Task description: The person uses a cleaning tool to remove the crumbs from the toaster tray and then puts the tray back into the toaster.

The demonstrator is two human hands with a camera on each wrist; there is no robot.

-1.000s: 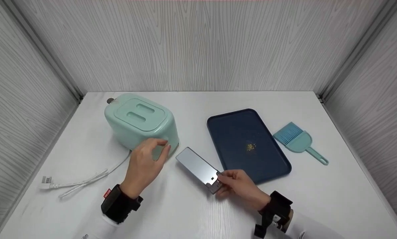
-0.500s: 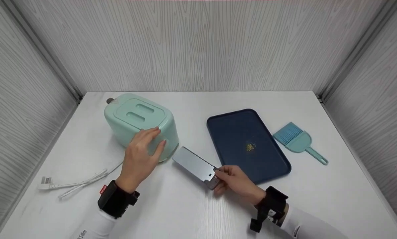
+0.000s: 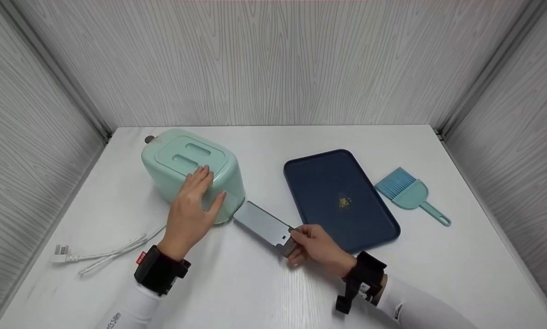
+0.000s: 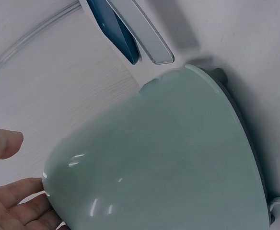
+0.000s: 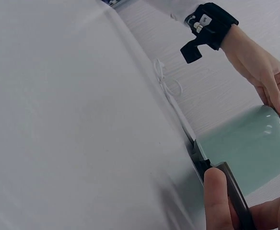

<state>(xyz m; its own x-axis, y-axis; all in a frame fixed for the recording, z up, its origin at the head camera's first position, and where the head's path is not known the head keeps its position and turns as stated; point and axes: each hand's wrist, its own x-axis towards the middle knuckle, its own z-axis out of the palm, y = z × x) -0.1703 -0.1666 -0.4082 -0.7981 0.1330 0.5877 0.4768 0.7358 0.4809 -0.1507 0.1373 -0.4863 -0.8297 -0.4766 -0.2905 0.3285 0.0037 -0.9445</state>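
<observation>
A mint-green toaster (image 3: 161, 176) with a lidded top stands at the left of the table. My left hand (image 3: 188, 217) rests its fingertips at the toaster's top edge, fingers fairly straight and thumb apart; the left wrist view shows the fingertips (image 4: 37, 184) against the rounded green shell. Between thumb and fingers, my right hand (image 3: 316, 246) pinches the dark end of a flat silver crumb tray (image 3: 260, 222). The far end of that crumb tray reaches right up to the toaster's lower near end. Seen from the right wrist, its dark edge (image 5: 238, 201) points at the toaster's base.
A navy serving tray (image 3: 316, 180) lies right of the toaster, with a small pile of yellowish crumbs (image 3: 344, 202) on it. Beside it lies a teal hand brush (image 3: 410, 194). The white power cord (image 3: 113, 251) and plug trail to the left. Walls enclose the table.
My left hand has gone from curled fingers at the toaster's end to fingers spread on its top edge. The right hand has brought the crumb tray left, up to the toaster.
</observation>
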